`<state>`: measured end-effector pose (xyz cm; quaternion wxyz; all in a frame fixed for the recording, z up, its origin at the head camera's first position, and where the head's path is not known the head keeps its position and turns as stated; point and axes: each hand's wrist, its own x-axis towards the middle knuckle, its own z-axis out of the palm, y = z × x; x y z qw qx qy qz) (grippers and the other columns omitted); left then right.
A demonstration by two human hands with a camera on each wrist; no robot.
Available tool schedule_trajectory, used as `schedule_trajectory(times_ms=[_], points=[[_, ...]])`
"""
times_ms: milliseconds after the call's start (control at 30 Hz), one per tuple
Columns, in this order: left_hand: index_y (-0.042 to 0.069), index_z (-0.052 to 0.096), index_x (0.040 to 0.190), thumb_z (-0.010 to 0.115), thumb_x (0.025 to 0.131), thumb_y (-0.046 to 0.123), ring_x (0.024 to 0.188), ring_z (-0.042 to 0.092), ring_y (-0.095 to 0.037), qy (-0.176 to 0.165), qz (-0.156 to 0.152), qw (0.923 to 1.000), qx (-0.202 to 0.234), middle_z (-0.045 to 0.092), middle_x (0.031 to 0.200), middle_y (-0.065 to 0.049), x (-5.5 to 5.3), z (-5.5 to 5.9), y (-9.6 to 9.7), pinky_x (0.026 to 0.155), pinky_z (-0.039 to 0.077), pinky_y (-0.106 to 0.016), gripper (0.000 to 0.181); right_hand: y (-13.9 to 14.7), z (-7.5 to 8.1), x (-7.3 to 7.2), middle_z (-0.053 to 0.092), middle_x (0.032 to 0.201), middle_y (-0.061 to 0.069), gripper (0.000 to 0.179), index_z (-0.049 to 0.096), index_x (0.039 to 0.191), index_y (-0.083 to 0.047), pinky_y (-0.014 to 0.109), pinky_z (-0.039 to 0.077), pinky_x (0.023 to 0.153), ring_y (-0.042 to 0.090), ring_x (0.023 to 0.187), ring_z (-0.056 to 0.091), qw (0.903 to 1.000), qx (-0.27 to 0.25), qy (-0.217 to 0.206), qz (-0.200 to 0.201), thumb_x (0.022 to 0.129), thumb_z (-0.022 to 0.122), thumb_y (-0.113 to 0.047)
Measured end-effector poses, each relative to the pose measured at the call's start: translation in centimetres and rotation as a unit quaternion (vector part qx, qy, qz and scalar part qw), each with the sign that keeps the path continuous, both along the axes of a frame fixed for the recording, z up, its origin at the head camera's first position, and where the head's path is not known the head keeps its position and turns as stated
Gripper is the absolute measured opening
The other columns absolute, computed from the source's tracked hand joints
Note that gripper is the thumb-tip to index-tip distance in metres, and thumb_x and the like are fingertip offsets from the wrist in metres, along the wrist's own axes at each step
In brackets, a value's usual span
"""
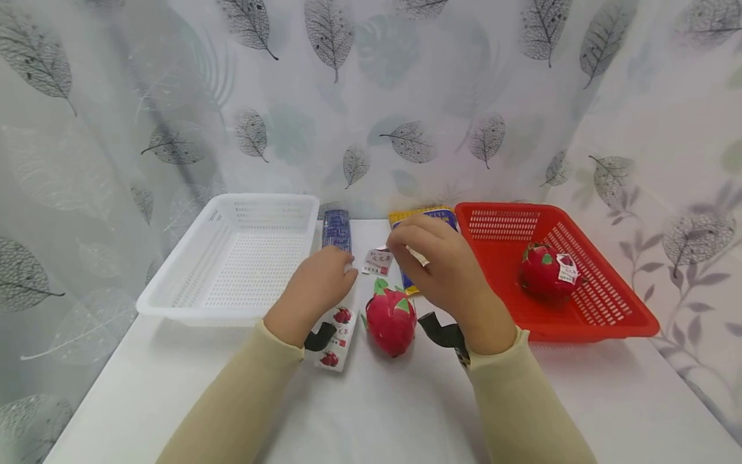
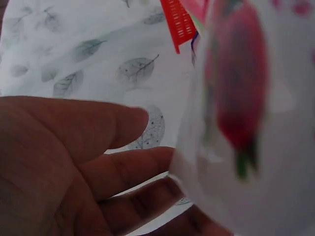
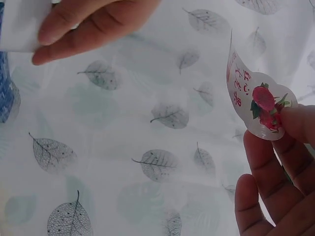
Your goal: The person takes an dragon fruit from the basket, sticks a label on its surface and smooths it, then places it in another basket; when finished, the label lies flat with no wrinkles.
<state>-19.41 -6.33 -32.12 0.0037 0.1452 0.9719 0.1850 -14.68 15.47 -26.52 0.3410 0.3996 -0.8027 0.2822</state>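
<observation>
In the head view my left hand (image 1: 321, 283) grips a white strip of stickers (image 1: 341, 335) printed with red dragon fruits. Its sheet edge lies against the fingers in the right wrist view, and a blurred sticker sheet (image 2: 285, 123) fills the right of the left wrist view. My right hand (image 1: 443, 277) pinches one peeled sticker (image 3: 266, 110) between thumb and fingers; the sticker is curled, with red characters and a dragon fruit picture. Below and between both hands a red dragon fruit (image 1: 391, 322) with green leaf tips sits on the white table.
A white basket (image 1: 151, 299) stands on the left. On the right, a red basket (image 1: 591, 332) holds a dragon fruit (image 1: 542, 270) bearing a sticker. Behind the hands lie a blue packet (image 1: 337, 225) and a yellow-and-blue packet (image 1: 406, 214). A leaf-patterned curtain (image 1: 371, 96) hangs behind.
</observation>
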Motion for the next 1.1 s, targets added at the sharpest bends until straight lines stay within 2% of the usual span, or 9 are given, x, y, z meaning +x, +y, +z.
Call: schedule_trajectory(times_ms=[100, 200, 300, 400, 600, 733, 867, 1000, 1100], points=[[0.012, 0.061, 0.150, 0.064, 0.105, 0.037, 0.137, 0.061, -0.033, -0.053, -0.011, 0.9982, -0.024, 0.061, 0.150, -0.015, -0.1, -0.7, 0.1, 0.114, 0.053, -0.051, 0.052, 0.0, 0.1, 0.0, 0.076, 0.105, 0.006, 0.024, 0.076, 0.109, -0.009, 0.040, 0.066, 0.087, 0.019, 0.105, 0.071, 1.0000, 0.001, -0.005, 0.002, 0.088, 0.085, -0.002], [0.016, 0.058, 0.154, 0.068, 0.103, 0.040, 0.138, 0.060, -0.033, -0.075, -0.022, 0.9963, -0.036, 0.058, 0.153, -0.014, 0.0, -1.1, 0.1, 0.112, 0.055, -0.052, 0.057, -0.1, 0.3, 0.0, 0.076, 0.105, 0.006, 0.023, 0.076, 0.109, -0.009, 0.040, 0.066, 0.087, 0.019, 0.105, 0.072, 1.0000, 0.005, -0.008, 0.001, 0.088, 0.085, -0.003], [0.018, 0.058, 0.154, 0.071, 0.101, 0.041, 0.140, 0.059, -0.034, -0.069, -0.024, 0.9966, -0.039, 0.057, 0.154, -0.014, 0.3, -1.0, 0.1, 0.108, 0.057, -0.053, 0.060, -0.1, 0.3, -0.1, 0.076, 0.104, 0.006, 0.022, 0.076, 0.108, -0.009, 0.040, 0.066, 0.087, 0.019, 0.104, 0.071, 0.9999, 0.008, -0.010, 0.001, 0.088, 0.084, -0.003], [0.017, 0.059, 0.153, 0.074, 0.099, 0.040, 0.140, 0.060, -0.034, -0.057, -0.032, 0.9971, -0.038, 0.058, 0.154, -0.013, 0.9, -0.4, 0.3, 0.107, 0.058, -0.052, 0.060, 0.0, 0.3, -0.3, 0.075, 0.104, 0.006, 0.023, 0.076, 0.108, -0.009, 0.040, 0.066, 0.087, 0.019, 0.104, 0.071, 0.9999, 0.008, -0.013, 0.001, 0.088, 0.084, -0.002], [0.025, 0.060, 0.153, 0.081, 0.094, 0.038, 0.139, 0.060, -0.030, -0.072, -0.093, 0.9921, -0.042, 0.062, 0.151, -0.007, 2.8, 1.0, 0.7, 0.103, 0.061, -0.049, 0.063, 0.2, 0.3, -0.3, 0.075, 0.107, 0.007, 0.022, 0.075, 0.107, -0.009, 0.042, 0.065, 0.091, 0.020, 0.107, 0.071, 0.9997, -0.005, -0.018, -0.013, 0.088, 0.084, -0.001], [0.029, 0.061, 0.152, 0.086, 0.090, 0.034, 0.137, 0.061, -0.029, -0.086, -0.123, 0.9876, -0.046, 0.064, 0.149, -0.003, 4.1, 1.4, 1.1, 0.099, 0.063, -0.047, 0.067, 0.3, 0.3, -0.2, 0.075, 0.111, 0.009, 0.022, 0.075, 0.108, -0.007, 0.042, 0.065, 0.092, 0.022, 0.110, 0.071, 0.9996, -0.021, -0.007, -0.020, 0.088, 0.084, 0.000], [0.026, 0.064, 0.149, 0.090, 0.086, 0.032, 0.130, 0.064, -0.025, -0.090, -0.140, 0.9851, -0.041, 0.066, 0.143, -0.002, 4.6, 1.0, 2.0, 0.094, 0.065, -0.044, 0.068, 0.5, 0.2, -0.2, 0.073, 0.111, 0.010, 0.021, 0.074, 0.107, -0.007, 0.035, 0.064, 0.092, 0.021, 0.107, 0.070, 0.9994, -0.026, 0.004, -0.024, 0.089, 0.082, 0.001], [0.025, 0.067, 0.145, 0.092, 0.084, 0.032, 0.127, 0.064, -0.025, -0.093, -0.153, 0.9823, -0.055, 0.065, 0.141, -0.003, 4.4, 0.2, 2.8, 0.090, 0.066, -0.043, 0.066, 0.7, 0.1, -0.1, 0.074, 0.109, 0.010, 0.022, 0.075, 0.106, -0.006, 0.019, 0.058, 0.096, 0.021, 0.106, 0.070, 0.9991, -0.030, 0.015, -0.025, 0.088, 0.083, 0.003], [0.026, 0.068, 0.143, 0.092, 0.084, 0.032, 0.127, 0.062, -0.026, -0.090, -0.158, 0.9813, -0.063, 0.064, 0.142, -0.003, 4.2, -0.3, 3.1, 0.090, 0.066, -0.043, 0.065, 0.9, 0.2, -0.2, 0.074, 0.110, 0.010, 0.022, 0.075, 0.106, -0.006, 0.014, 0.054, 0.099, 0.022, 0.107, 0.071, 0.9990, -0.029, 0.023, -0.023, 0.088, 0.083, 0.002]])
